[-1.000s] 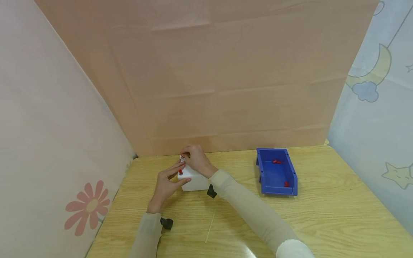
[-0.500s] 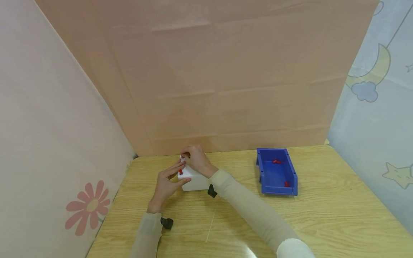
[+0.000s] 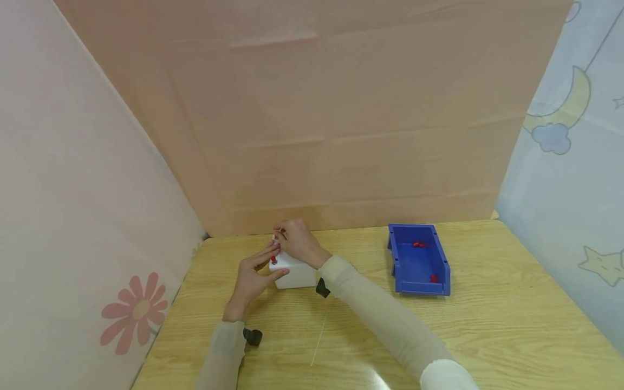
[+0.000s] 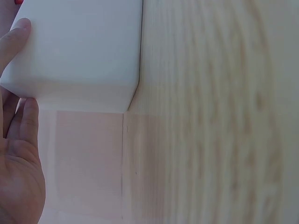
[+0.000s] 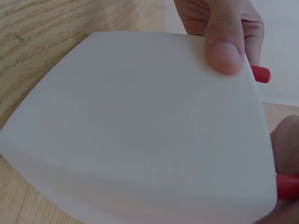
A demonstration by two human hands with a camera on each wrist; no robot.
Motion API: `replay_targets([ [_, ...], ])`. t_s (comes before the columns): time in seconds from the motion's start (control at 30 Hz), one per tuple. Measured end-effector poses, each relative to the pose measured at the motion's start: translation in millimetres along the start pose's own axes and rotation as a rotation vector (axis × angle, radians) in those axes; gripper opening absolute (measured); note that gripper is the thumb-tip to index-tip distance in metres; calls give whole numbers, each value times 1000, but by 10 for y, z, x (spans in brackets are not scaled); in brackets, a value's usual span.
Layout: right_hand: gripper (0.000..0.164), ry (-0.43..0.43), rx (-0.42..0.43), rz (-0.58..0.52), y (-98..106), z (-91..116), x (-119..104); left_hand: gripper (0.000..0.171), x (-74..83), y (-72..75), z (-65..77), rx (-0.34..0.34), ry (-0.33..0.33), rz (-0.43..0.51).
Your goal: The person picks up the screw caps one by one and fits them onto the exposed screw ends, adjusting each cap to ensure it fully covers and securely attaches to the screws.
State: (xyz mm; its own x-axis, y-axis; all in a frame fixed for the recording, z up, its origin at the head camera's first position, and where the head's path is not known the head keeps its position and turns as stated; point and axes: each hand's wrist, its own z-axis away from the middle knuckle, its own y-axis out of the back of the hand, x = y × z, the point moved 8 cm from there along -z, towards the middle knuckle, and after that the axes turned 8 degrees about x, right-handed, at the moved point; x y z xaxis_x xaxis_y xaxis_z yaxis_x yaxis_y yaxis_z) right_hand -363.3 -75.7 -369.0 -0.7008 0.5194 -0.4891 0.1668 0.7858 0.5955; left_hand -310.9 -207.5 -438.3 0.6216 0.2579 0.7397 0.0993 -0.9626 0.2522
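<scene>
A white box (image 3: 296, 278) with rounded edges stands on the table. My left hand (image 3: 251, 279) grips it at the left end, thumb on the near side; in the left wrist view the fingers of that hand (image 4: 21, 182) lie along the box (image 4: 84, 42). A red peg (image 3: 274, 260) sticks out of the box's face beside my left fingers. My right hand (image 3: 298, 242) reaches over the box and pinches at its far left corner. In the right wrist view, a second red peg (image 5: 288, 186) sits at those right fingers (image 5: 286, 144); its tip is hidden.
A blue bin (image 3: 401, 286) stands to the right on the wooden table (image 3: 361, 336), with several small red pegs (image 3: 418, 245) inside. A tan cloth (image 3: 365, 135) hangs behind the table, and patterned cloths hang at both sides.
My right hand's fingers shift very slightly at the far left corner of the box. The left hand, box and bin stay where they were.
</scene>
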Motion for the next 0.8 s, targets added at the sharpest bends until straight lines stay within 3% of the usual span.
replay_targets([
  [0.27,22,21,7,-2,89,39,-23,55,29,13,1,-5,9,-35],
  [0.63,22,61,13,32,297,137,-56,56,173,-6,-2,-34,-108,-209],
  [0.8,23,65,50,52,442,187,-33,56,243,-18,-21,-51,-131,-277],
])
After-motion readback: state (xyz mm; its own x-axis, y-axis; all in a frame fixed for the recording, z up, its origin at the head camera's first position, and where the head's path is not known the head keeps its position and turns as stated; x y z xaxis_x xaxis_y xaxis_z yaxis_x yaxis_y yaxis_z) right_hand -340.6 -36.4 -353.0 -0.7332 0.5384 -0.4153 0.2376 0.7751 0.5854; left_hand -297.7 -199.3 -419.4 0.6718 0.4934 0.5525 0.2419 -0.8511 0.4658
